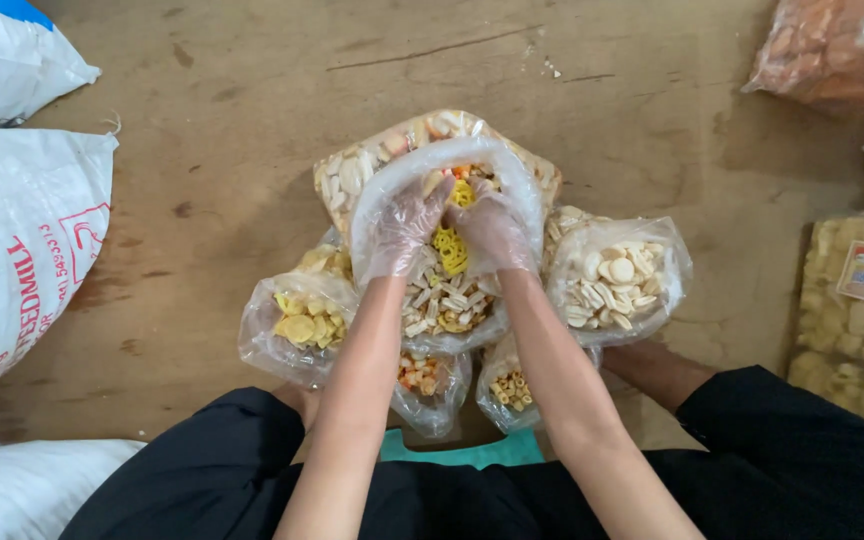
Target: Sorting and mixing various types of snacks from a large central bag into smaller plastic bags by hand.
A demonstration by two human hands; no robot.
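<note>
Clear bag (512, 185) – open, mixed crackers (447, 290) inside.

Both forearms bare, stretched forward; left hand (407, 225) and right hand (493, 228) gloved in thin plastic, fingers curled, nearly touching.

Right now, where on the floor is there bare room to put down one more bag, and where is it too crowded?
Bare brown floor lies beyond the open bags, between the white sacks and the orange bag. A narrower patch lies between the white-snack bag and the packed bag. Around the left hand and right hand in the mixed-snack bag, bags touch.
</note>
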